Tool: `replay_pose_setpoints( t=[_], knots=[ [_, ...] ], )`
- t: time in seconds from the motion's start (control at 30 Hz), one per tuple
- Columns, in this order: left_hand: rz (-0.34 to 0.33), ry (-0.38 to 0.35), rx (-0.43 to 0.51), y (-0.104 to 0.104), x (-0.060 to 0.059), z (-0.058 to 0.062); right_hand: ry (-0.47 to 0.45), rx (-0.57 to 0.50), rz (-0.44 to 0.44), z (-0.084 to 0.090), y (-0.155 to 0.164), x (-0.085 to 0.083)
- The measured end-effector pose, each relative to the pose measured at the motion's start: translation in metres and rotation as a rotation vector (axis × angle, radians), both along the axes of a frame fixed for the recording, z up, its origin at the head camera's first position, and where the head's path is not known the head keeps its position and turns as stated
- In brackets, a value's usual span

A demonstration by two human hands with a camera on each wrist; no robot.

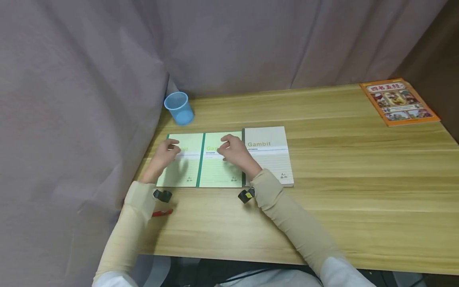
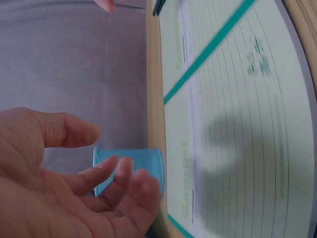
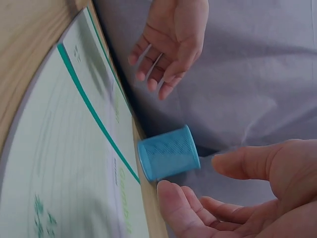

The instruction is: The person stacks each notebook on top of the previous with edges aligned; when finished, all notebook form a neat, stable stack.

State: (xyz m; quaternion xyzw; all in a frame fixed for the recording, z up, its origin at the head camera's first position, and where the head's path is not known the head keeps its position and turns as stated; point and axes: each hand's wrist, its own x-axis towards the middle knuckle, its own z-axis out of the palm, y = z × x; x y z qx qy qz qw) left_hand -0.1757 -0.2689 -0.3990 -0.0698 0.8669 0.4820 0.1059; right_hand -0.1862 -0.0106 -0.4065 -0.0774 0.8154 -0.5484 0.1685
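Sleeved forearms come in from the near edge of the table (image 1: 358, 179), each with a small dark camera strapped at the wrist, and a red pen (image 1: 162, 213) lies just beside the left forearm. Both hands hover over a row of three notebooks lying flat and side by side, edges touching: the left hand (image 1: 165, 152) above the leftmost green notebook (image 1: 181, 169), the right hand (image 1: 234, 151) above the middle green notebook (image 1: 220, 167), with the cream notebook (image 1: 270, 155) just to the right of the right hand. Fingers on both are loosely curled and relaxed; the wrist views show empty palms, so neither hand holds anything, though whether fingertips brush the covers I cannot tell. These notebooks look thin and light, with soft card covers that would probably flex if lifted by one corner; the smooth covers likely slide easily on the wood. A good hold would be a pinch at the long free edge or the spine, thumb on top and fingers under. Each cover is pale with ruled lines, a lighter band and the word "Gambit" near the top, and a dark green spine strip. Beyond the left hand a blue mesh cup (image 1: 178, 107) stands against the grey curtain (image 1: 89, 99). Well apart to the right lies an orange picture book (image 1: 399, 101).
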Motion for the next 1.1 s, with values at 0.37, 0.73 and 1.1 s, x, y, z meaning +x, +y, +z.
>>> replay_pose_setpoints(
  t=[0.37,0.73,1.1],
  knots=[
    [0.006,-0.074,-0.114,-0.037,-0.002,0.001,-0.051,0.069,0.055,-0.008,-0.027,0.0],
    [-0.011,-0.126,-0.156,-0.055,0.004,-0.014,-0.094,0.023,0.101,-0.027,-0.057,0.0],
    [0.029,-0.151,-0.125,-0.059,0.001,-0.018,-0.103,0.055,0.106,-0.025,-0.071,-0.001]
  ],
)
